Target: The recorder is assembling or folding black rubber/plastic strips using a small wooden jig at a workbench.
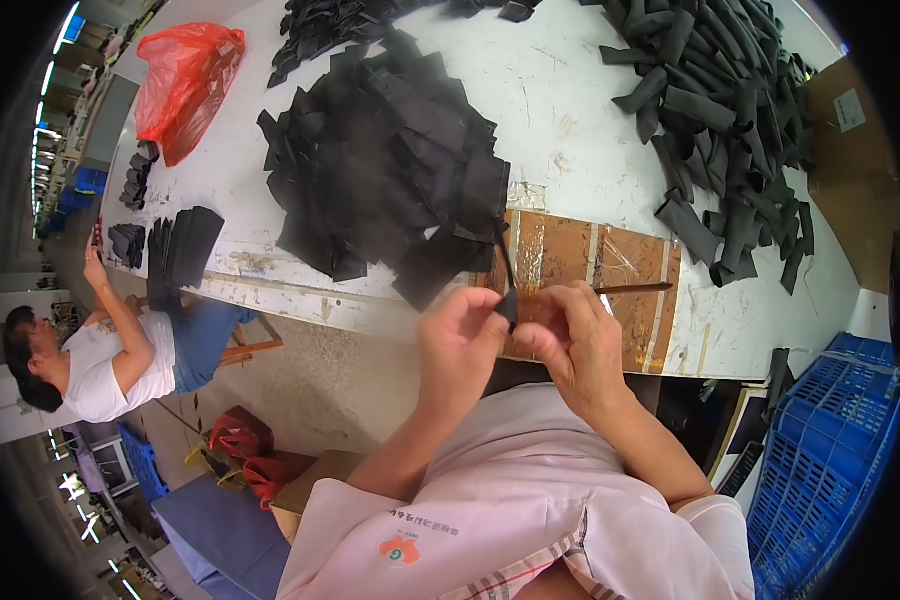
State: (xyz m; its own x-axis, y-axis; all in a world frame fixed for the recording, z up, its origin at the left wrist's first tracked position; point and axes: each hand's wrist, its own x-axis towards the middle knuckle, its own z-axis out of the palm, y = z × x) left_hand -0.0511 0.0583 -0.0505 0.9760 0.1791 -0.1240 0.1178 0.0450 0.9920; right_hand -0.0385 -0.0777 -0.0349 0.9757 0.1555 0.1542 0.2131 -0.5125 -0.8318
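Observation:
Between my hands, just over the table's near edge, is a small black fabric piece (509, 306) with a narrow dark strip rising from it. My left hand (462, 345) pinches this piece between thumb and fingers. Close beside it, my right hand (578, 340) has its fingers curled in and its thumb pointing at the piece; whatever lies inside those fingers is hidden. Beyond them a brown board (560, 245) with clear tape lies on the table, and a thin dark rod (635, 288) rests on it. A large heap of flat black fabric pieces (380, 160) spreads beyond my left hand.
Rolled black tubes (710, 110) pile up at the far right, beside a cardboard box (855, 150). A red plastic bag (185, 85) lies far left on the white table (560, 130). Blue crates (820, 440) stand at right. Another person (110, 350) sits at left.

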